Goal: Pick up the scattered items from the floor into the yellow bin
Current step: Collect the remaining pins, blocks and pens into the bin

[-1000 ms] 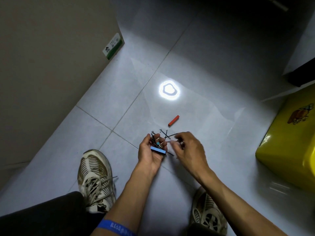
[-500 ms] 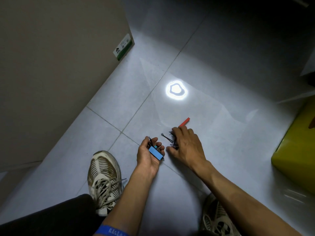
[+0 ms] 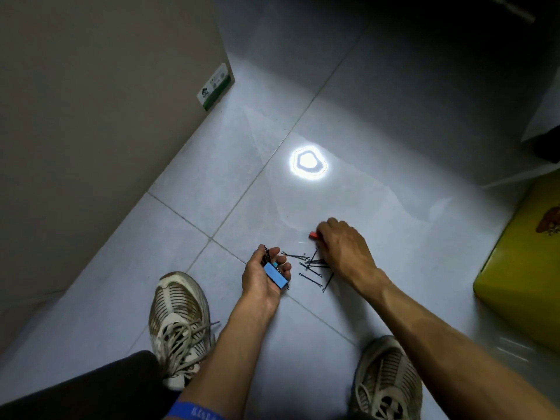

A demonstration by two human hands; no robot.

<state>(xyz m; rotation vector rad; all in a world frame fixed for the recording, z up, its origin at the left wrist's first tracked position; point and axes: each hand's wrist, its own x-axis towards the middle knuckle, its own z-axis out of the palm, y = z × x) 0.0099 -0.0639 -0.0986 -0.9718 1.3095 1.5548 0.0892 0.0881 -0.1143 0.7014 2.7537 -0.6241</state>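
Note:
My left hand [image 3: 264, 275] lies palm up near the floor and holds a blue block [image 3: 275, 276] together with a few black hairpins [image 3: 267, 255] under its curled fingers. Several more black hairpins [image 3: 313, 269] lie scattered on the grey tiles just right of it. My right hand [image 3: 344, 248] reaches over them, its fingers curled onto a small red block [image 3: 313, 235] on the floor. Only the red block's left end shows. The yellow bin [image 3: 521, 268] stands at the right edge, partly out of frame.
A tall beige cabinet side [image 3: 100, 131] with a green label [image 3: 213, 89] fills the left. A bright lamp reflection [image 3: 307, 161] glares on the tiles. My two sneakers [image 3: 178, 316] [image 3: 386, 377] stand below the hands. A dark object [image 3: 548, 144] sits at the far right.
My right hand left the hairpin pile and moved forward onto the red block. My left hand kept the blue block and pins and stayed put.

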